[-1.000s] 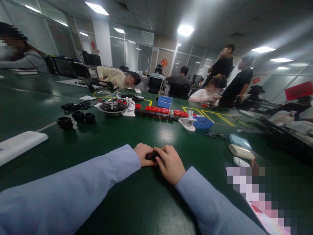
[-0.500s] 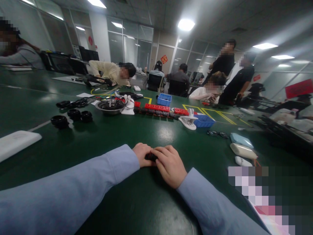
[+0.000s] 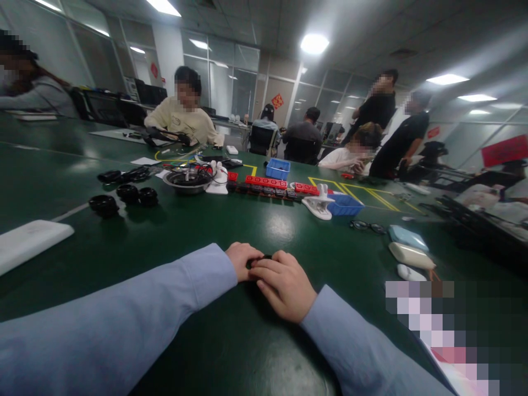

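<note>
Near the middle of the green table (image 3: 198, 341), my left hand (image 3: 242, 260) and my right hand (image 3: 285, 285) meet around a small black object (image 3: 267, 257). Only slivers of it show between the fingers, so its kind is hidden. My left fingers close on it from the left. Across its top and near side lie the curled fingers of my right hand, covering most of it. Both hands rest low, at or just above the tabletop.
Beyond my hands stand a red and black row of blocks (image 3: 266, 181), a white clip stand (image 3: 319, 204), blue bins (image 3: 345, 204) and a metal bowl (image 3: 187, 180). Black round parts (image 3: 104, 205) lie left; glasses (image 3: 367, 226) and cases (image 3: 408, 237) lie right. People sit around.
My right hand has shifted slightly toward me and its fingers have moved over the black object. Across the table, a person in a cream top has straightened up from leaning over.
</note>
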{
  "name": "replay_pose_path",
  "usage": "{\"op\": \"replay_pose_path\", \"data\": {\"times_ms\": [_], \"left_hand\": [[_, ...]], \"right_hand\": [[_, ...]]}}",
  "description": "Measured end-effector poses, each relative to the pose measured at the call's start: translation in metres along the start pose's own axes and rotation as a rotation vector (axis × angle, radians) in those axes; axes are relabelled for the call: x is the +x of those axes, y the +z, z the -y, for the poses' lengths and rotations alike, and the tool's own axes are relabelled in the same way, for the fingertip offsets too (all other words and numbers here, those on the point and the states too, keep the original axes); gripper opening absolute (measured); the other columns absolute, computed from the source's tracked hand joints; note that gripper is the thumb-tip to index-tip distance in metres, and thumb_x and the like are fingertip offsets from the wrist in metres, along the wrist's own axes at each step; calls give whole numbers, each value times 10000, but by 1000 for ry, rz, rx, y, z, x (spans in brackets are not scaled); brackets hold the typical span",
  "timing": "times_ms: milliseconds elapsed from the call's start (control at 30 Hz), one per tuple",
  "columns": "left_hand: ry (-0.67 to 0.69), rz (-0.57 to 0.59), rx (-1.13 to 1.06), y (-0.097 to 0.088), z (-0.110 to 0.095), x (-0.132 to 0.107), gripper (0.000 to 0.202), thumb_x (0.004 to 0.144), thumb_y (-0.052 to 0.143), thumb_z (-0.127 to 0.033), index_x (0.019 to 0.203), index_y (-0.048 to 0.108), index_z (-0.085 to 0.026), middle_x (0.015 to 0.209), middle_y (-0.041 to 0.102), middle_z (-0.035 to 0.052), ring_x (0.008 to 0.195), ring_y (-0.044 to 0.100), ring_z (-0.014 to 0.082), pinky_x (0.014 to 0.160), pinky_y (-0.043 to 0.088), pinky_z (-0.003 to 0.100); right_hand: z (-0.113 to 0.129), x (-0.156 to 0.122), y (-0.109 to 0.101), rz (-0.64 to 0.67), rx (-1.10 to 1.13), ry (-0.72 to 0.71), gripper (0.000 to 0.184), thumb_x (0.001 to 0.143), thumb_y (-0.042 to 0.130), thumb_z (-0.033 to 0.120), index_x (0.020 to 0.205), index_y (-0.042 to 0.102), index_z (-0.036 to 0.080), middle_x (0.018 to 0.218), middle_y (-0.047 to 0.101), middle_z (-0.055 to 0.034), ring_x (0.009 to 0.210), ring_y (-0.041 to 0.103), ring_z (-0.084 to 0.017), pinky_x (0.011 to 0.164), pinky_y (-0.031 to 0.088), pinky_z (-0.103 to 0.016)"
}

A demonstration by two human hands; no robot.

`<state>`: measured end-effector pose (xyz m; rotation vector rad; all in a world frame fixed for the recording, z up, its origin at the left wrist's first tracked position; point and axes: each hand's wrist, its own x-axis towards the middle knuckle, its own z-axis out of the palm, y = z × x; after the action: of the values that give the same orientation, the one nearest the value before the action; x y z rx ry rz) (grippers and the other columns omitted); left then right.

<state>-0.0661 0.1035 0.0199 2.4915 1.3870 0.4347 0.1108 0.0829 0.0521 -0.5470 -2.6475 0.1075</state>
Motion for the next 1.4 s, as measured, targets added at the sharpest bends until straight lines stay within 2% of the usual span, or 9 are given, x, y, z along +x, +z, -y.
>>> {"op": "replay_pose_path", "data": {"times_ms": [200,367,433,500,600,667,1133,1300,1400], "left_hand": [[11,-9,-45,0,1,0,153,660,638,-299,719,564,-178,677,567,-41,703,508,157,652,335,242],[23,-11,-72,-1,3,0,265,670,657,-420,733,570,-178,656,557,-43,681,501,147,630,330,230],[26,-8,-76,-1,4,0,307,662,662,-463,738,573,-179,653,556,-43,677,503,146,624,328,230],[31,-2,-75,-2,4,0,321,658,665,-477,720,569,-177,650,557,-45,677,508,145,625,324,234],[40,2,-68,-2,3,-1,328,663,661,-486,725,570,-177,662,569,-44,689,519,151,634,317,246],[43,1,-65,-3,3,-1,327,669,659,-485,756,577,-181,673,576,-41,699,523,156,639,316,251],[58,-8,-52,-1,4,-1,327,675,653,-483,717,556,-173,669,569,-39,684,509,152,629,317,249],[57,-8,-40,1,5,0,357,681,634,-505,674,535,-162,674,568,-25,670,503,154,623,328,251],[60,-8,-38,1,5,0,347,683,636,-492,673,532,-162,667,563,-27,665,506,149,624,334,244]], "right_hand": [[1,-2,2,-31,-22,-38,249,839,395,232,762,625,178,739,631,-35,671,430,-159,643,334,-302],[-7,-5,2,-79,-74,79,410,870,346,281,537,560,174,563,568,-41,577,390,-154,585,318,-299],[-16,-6,3,-100,-91,160,417,887,326,284,581,586,172,589,585,-46,598,412,-164,597,333,-301],[-27,-7,5,-123,-105,249,359,897,324,281,758,632,161,735,634,-63,683,460,-185,644,362,-313],[-38,-8,9,-158,-113,356,322,896,334,280,1058,566,127,987,621,-98,840,494,-219,739,390,-352],[-40,-8,10,-173,-107,386,339,893,336,285,1119,527,120,1040,602,-104,907,491,-230,789,395,-369],[-18,-7,6,-222,-11,277,360,853,396,273,1168,476,117,1152,536,-114,1027,443,-238,887,367,-402],[-13,-5,3,-151,27,220,246,838,449,236,1039,570,164,945,636,-67,848,498,-209,777,415,-366],[-12,-3,2,-139,36,224,220,817,488,219,1007,575,151,899,634,-68,833,494,-205,762,419,-357]]}}
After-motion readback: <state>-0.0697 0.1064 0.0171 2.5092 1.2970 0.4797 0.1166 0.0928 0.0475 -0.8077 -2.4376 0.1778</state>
